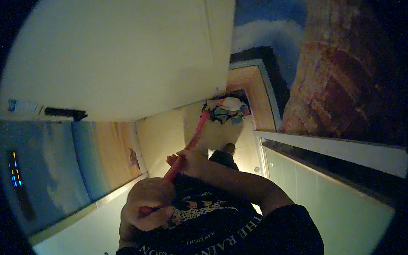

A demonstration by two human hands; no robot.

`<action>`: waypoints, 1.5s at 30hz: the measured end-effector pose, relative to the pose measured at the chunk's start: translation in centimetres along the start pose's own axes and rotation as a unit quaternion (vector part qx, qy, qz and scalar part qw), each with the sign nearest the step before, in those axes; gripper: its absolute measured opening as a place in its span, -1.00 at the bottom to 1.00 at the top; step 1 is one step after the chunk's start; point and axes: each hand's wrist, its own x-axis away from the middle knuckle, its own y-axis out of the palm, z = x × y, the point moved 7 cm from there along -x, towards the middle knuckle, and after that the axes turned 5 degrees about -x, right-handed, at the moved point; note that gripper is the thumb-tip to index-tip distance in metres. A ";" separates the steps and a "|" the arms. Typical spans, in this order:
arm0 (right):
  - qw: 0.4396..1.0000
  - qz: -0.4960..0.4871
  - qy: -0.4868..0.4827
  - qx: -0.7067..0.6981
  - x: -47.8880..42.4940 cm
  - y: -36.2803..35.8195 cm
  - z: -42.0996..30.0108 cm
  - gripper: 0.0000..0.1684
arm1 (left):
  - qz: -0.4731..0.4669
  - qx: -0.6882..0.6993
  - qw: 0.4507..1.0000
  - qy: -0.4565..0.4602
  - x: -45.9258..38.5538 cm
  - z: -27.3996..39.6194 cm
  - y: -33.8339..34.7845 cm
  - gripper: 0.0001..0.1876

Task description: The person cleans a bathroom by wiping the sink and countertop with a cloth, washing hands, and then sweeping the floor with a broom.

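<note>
A long pink-red pole [195, 138] slants away from my body towards the floor, likely a broom or mop handle. My left hand [147, 203] is wrapped around its near end, close to my chest. Further along, my right hand [188, 160] grips the same pole, with its forearm crossing in front of my dark printed shirt. The pole's far end meets the edge of a heap of mixed colourful items [228, 108] with dark material around it, low in the corner. Dim light hides whether a broom or mop head is there.
A pale flat wall or panel [120, 56] rises ahead, with a dark handle-like fitting [65, 113] at left. Light-green panels stand at right [327, 184] and lower left [73, 236]. A mural [337, 72] covers the right wall. My shoe [229, 148] shows on the pale floor [163, 132].
</note>
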 end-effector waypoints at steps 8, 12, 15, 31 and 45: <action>0.632 -0.121 -0.222 0.732 -20.5 -5.2 -5.4 -0.85 | 0.009 -0.178 0.982 -0.064 2.4 -10.1 0.5 -0.86; 0.903 -0.190 -0.030 0.384 -16.5 -3.8 -7.2 -0.79 | 0.004 -0.153 0.980 -0.127 3.1 -20.7 2.7 -0.81; 0.918 -0.165 -0.047 0.358 -11.1 -2.6 -9.0 -0.77 | -0.008 -0.168 0.978 -0.122 -0.3 -22.0 5.1 -0.71; 0.869 -0.031 -0.150 0.470 15.0 0.0 -21.5 -0.67 | 0.081 -0.012 0.996 0.028 -14.6 -14.0 18.7 -0.70; 0.755 0.010 0.103 0.648 7.0 -4.1 -7.3 -0.59 | 0.389 -0.109 0.915 0.001 4.6 -5.6 11.3 -0.68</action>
